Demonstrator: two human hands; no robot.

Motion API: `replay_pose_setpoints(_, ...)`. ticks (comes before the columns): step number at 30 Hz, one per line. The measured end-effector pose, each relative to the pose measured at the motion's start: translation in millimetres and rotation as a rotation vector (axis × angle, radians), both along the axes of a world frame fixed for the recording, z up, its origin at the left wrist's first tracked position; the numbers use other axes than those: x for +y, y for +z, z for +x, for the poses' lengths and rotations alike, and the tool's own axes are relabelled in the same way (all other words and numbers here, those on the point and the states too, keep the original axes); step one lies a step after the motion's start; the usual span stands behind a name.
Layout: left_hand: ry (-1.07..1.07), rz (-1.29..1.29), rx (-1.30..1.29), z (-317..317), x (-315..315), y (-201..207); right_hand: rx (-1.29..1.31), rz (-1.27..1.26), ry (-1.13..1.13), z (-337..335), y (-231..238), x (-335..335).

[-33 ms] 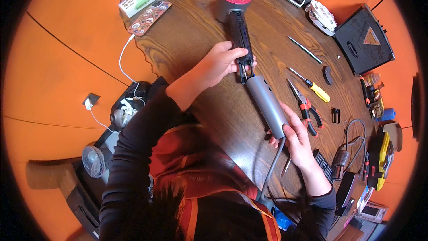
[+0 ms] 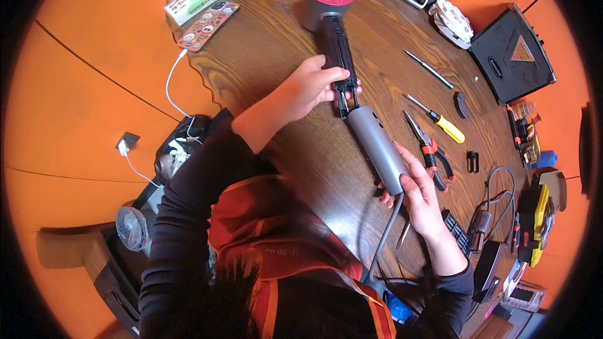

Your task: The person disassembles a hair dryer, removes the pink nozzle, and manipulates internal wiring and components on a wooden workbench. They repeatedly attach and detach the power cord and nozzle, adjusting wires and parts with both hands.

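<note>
Fairly cramped, right fingers (image 2: 412, 163) near pliers (image 2: 429, 150)

At upper centre, a grey dryer head (image 2: 315, 17) is topped by a pink ring (image 2: 345, 1). Below, its black core (image 2: 340, 50) is exposed, tilted down-right. Near the middle, a grey sleeve (image 2: 378, 149) is roughly aligned beneath, followed by a cable (image 2: 384, 235) toward lower centre.

From above the wearer's side of the bench (image 2: 264, 44), a single head-worn fisheye camera looks steeply down and across it, near enough to hold the left hand (image 2: 314, 85) and right hand (image 2: 421, 201) well inside, wide enough to catch orange surfaces (image 2: 81, 100) beyond the bench's sides.
</note>
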State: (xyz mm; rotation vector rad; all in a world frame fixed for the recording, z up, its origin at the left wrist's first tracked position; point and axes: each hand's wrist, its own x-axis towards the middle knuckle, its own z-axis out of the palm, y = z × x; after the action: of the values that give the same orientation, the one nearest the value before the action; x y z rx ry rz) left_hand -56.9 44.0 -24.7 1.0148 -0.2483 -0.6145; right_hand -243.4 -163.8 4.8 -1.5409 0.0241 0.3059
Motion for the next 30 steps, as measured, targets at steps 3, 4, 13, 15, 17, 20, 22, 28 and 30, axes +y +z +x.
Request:
replay_pose_setpoints(3, -0.034, 0.049, 0.062, 11.1, -5.8, 7.0, 0.0, -0.012, -0.056, -0.6, 2.2, -7.0)
replay_pose_setpoints(4, -0.071, 0.039, 0.064, 16.3, -7.8, 9.6, -0.014, -0.006, -0.078, -1.0, 3.5, -9.1)
replay_pose_setpoints(13, -0.217, 0.046, -0.052, 55.1, -31.8, 11.5, -0.003, -0.144, -0.155, 8.6, 13.5, -10.2)
replay_pose_setpoints(15, -0.233, 0.004, -0.073, 56.4, -32.8, 8.1, -0.025, -0.266, -0.128, 8.0, 15.0, -10.7)
replay_pose_setpoints(17, -0.256, -0.049, -0.086, 57.0, -31.7, 6.5, -0.031, -0.392, -0.1, 7.5, 14.4, -12.3)
replay_pose_setpoints(20, -0.274, -0.088, -0.074, 56.7, -30.6, 6.8, -0.141, -0.507, -0.09, 11.0, 6.8, -11.2)
replay_pose_setpoints(22, -0.273, -0.108, -0.066, 57.1, -30.6, 8.3, -0.143, -0.491, -0.121, 11.9, 4.5, -9.0)
replay_pose_setpoints(28, -0.273, -0.106, -0.053, 56.8, -30.9, 8.3, -0.048, -0.311, -0.134, 8.6, 16.4, 0.1)
replay_pose_setpoints(30, -0.275, -0.097, -0.053, 56.1, -32.1, 5.2, -0.029, -0.257, -0.168, 10.4, 19.3, 3.1)
